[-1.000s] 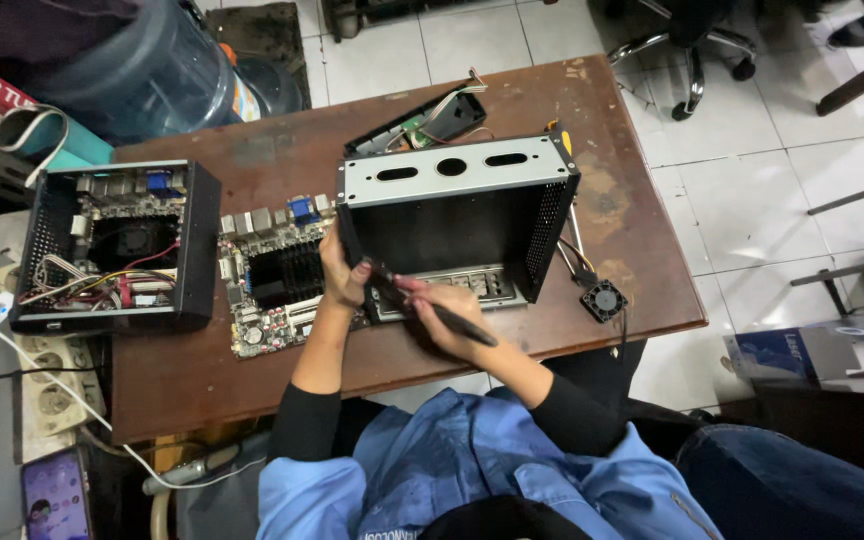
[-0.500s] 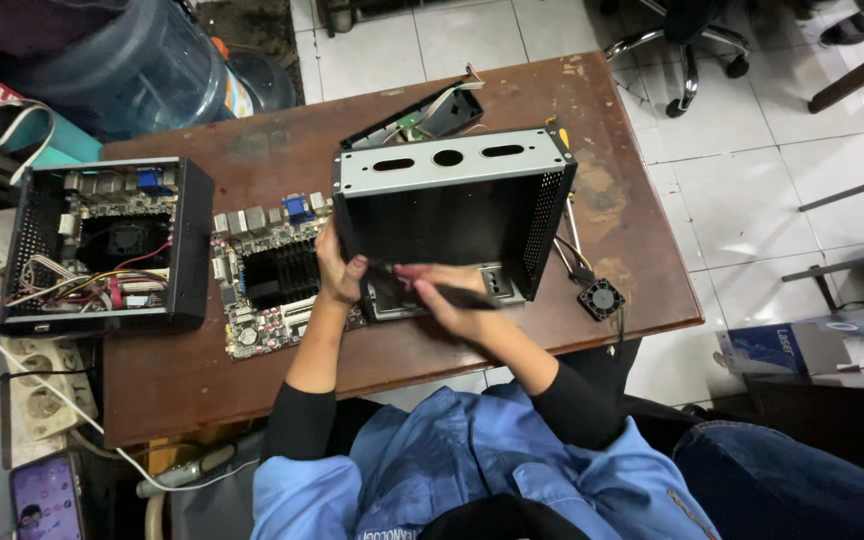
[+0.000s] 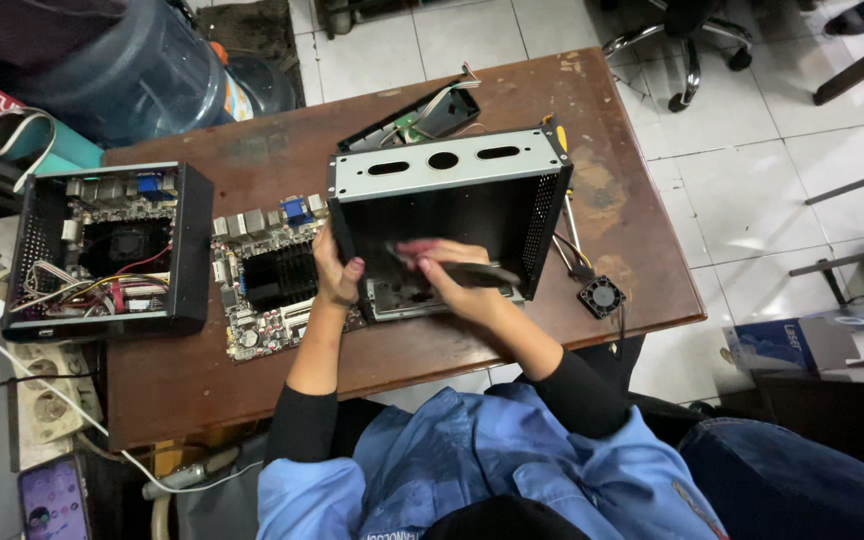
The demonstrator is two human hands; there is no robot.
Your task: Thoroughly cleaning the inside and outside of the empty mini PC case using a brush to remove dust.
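An empty black and silver computer case [image 3: 452, 175] stands tipped on its side at the middle of the brown wooden table [image 3: 252, 370]. My left hand [image 3: 336, 270] grips the case's lower left edge. My right hand [image 3: 442, 272] reaches into the case opening and holds a dark brush-like tool [image 3: 482, 274] with its handle pointing right. A bare motherboard [image 3: 270, 285] with a black heatsink lies flat just left of my left hand.
A second open black case [image 3: 107, 250] full of wires and a board sits at the table's left. A small black fan [image 3: 602, 296] lies right of the case. A loose panel with a board [image 3: 422, 115] lies behind it. A water jug [image 3: 142, 70] and power strip [image 3: 37, 395] are off the table.
My right hand has moved deeper into the case and the tool has swung from slanting down-right to nearly level. My left hand keeps its hold on the case edge.
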